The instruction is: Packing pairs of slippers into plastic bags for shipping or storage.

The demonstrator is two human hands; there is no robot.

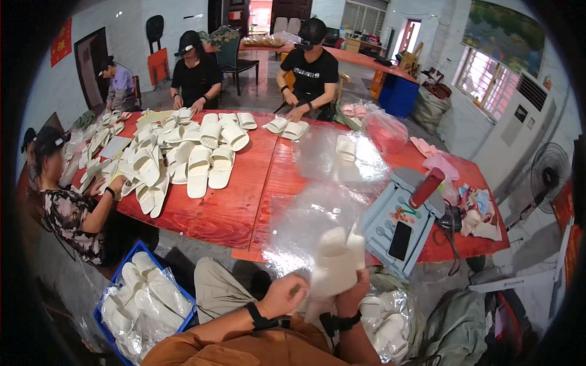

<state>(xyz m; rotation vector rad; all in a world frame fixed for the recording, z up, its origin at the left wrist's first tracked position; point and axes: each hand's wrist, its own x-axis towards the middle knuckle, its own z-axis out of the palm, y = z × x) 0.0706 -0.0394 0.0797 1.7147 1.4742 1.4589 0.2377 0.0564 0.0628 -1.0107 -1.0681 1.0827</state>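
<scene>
My right hand (354, 291) is closed round the heel end of a pair of white slippers (334, 271), held upright over the near table edge and blurred by motion. Clear film seems to surround them; where it ends I cannot tell. Close by on the left is my left hand (284, 296), its fingers curled; whatever they pinch is hidden. Flat clear plastic bags (292, 229) lie on the red table (238, 210) just beyond the slippers. Another white slipper pair (345, 148) rests on the plastic farther back.
A grey folding tray (378, 213) to the right bears a black phone (400, 240) and a red cylinder (427, 187). Loose slippers (198, 171) are heaped on the left. Below stand a blue crate (191, 312) and a sack of bagged slippers (390, 332). Several people sit around the table.
</scene>
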